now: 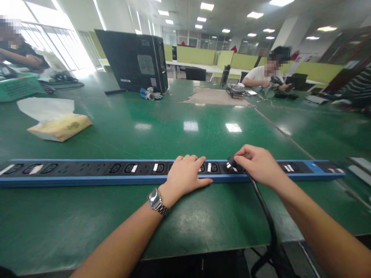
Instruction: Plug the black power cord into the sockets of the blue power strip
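A long blue power strip (84, 180) with black sockets lies across the green table in front of me. My left hand (185, 172), with a watch (156, 200) on its wrist, rests over the strip near its middle, fingers on the far edge and thumb out to the right. Further right, my right hand (256, 164) pinches a black plug (230, 162) just above the sockets; its metal prongs show, tilted toward the strip. From the plug a thick black cable (265, 210) runs down past the table's front edge. Several sockets carry small white stickers.
A tissue pack (62, 125) lies at the left, behind the strip. Farther back stand a black computer tower (136, 61), gloves (151, 94) and a green basket (20, 87). One person (261, 75) works at the back right; another (23, 52) is at the far left.
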Demonstrator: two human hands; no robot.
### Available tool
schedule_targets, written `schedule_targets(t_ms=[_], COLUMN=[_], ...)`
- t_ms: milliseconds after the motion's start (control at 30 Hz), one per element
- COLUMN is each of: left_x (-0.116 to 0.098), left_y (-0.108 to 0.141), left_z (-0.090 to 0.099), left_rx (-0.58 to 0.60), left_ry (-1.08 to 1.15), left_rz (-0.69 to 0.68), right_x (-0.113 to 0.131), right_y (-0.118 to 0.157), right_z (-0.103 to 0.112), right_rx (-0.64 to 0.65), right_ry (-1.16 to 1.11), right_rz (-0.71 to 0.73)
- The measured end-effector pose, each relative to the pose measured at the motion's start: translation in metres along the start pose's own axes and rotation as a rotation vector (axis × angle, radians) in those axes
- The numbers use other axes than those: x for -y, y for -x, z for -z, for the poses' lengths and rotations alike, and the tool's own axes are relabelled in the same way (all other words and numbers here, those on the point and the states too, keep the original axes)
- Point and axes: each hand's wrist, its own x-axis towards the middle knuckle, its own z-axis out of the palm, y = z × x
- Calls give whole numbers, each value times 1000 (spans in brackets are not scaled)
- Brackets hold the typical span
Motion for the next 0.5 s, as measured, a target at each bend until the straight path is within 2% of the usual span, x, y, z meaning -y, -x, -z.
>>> schedule_targets(t_ms=[133,500], left_x=[0,0], left_y=[0,1], left_z=[-1,-2], left_rx=[-6,-23], left_ry=[-3,-4], left_rz=[1,-6], right_x=[4,11], right_y=[-7,-3], right_z=[-12,-8], right_rx=[26,32], right_ry=[88,234], right_rz=[2,30])
